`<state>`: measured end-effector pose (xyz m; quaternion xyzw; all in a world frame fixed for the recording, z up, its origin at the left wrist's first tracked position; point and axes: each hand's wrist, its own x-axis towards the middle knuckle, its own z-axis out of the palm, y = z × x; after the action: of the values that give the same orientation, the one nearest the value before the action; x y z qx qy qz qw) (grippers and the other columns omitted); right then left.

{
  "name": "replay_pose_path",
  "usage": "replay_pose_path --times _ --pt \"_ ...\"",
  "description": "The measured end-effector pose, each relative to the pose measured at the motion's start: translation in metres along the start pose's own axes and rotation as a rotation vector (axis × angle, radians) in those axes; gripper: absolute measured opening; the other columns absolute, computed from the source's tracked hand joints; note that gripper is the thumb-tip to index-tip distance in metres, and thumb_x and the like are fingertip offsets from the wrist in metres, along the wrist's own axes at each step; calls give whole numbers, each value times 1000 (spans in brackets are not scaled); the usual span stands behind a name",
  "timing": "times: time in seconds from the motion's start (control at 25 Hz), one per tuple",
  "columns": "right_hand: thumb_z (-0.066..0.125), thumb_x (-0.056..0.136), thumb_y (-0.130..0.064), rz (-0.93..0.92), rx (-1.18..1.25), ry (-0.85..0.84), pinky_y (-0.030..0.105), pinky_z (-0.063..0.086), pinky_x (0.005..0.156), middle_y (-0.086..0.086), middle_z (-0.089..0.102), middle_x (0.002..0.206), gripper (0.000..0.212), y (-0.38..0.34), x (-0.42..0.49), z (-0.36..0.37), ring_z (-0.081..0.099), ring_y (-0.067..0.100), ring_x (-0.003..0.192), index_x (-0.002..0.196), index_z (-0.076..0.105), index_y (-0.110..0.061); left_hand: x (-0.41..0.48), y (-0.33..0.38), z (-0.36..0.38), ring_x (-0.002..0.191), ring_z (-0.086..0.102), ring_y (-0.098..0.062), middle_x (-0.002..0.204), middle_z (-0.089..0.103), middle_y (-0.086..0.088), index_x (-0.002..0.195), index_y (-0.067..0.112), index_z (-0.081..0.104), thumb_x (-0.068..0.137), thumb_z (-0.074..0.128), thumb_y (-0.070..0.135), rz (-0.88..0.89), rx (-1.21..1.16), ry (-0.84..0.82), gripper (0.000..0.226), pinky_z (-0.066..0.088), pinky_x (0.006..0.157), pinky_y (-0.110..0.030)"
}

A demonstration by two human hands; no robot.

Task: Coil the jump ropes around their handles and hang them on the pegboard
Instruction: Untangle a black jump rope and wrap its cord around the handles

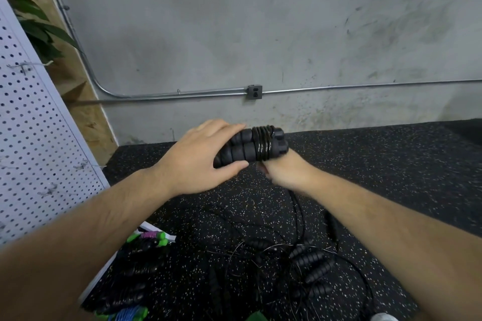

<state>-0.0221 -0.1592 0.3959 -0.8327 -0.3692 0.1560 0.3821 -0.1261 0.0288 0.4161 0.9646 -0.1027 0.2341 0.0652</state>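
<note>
My left hand (200, 156) grips a pair of black ribbed jump rope handles (247, 147) held side by side, pointing right. Several turns of thin black rope (263, 144) are wound round the handles near their right end. My right hand (284, 169) is just below that end, blurred, and pinches the rope, which trails down from it to the floor (300, 214). The white pegboard (34, 138) leans at the left, with a few wire hooks (86, 164) on it.
More black jump ropes with ribbed handles (313, 263) lie tangled on the speckled rubber floor (378, 177). Green and purple handled ropes (154, 237) lie by the pegboard's foot. A concrete wall with a metal conduit (339, 87) stands behind.
</note>
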Motion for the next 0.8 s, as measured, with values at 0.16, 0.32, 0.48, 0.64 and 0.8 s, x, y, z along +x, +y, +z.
replay_pose_path --times 0.16,0.32,0.48,0.64,0.8 --pt "34 109 -34 4 81 -56 26 37 52 -7 52 68 30 -6 -5 22 44 7 52 95 58 -22 10 -18 11 118 51 -22 128 56 -1 150 21 41 90 53 63 -98 116 21 74 46 102 -46" --pt "36 108 -37 -14 -127 -118 27 43 54 -3 63 81 31 -24 -20 19 54 10 59 107 62 -20 12 -43 14 116 48 -24 133 55 2 151 28 40 89 62 59 -188 187 -20 72 42 103 -45" --pt "43 106 -36 -97 -390 -18 26 38 51 -5 62 76 26 -42 -35 -11 54 9 57 100 65 -23 10 -48 18 111 41 -18 134 53 9 150 36 39 88 66 57 -156 137 -85 71 39 102 -46" --pt "48 102 -45 -198 -717 165 27 38 58 -13 61 83 21 -46 -31 -37 53 5 71 100 64 -32 5 -29 20 108 34 -9 128 52 14 148 37 42 86 71 54 -21 34 -198 70 36 99 -41" --pt "58 94 -52 -242 -664 160 29 49 75 -18 68 95 18 -31 -19 -61 58 5 88 99 69 -39 -1 -7 19 113 40 -9 123 51 20 144 36 46 84 75 51 67 -143 -264 69 33 104 -35"
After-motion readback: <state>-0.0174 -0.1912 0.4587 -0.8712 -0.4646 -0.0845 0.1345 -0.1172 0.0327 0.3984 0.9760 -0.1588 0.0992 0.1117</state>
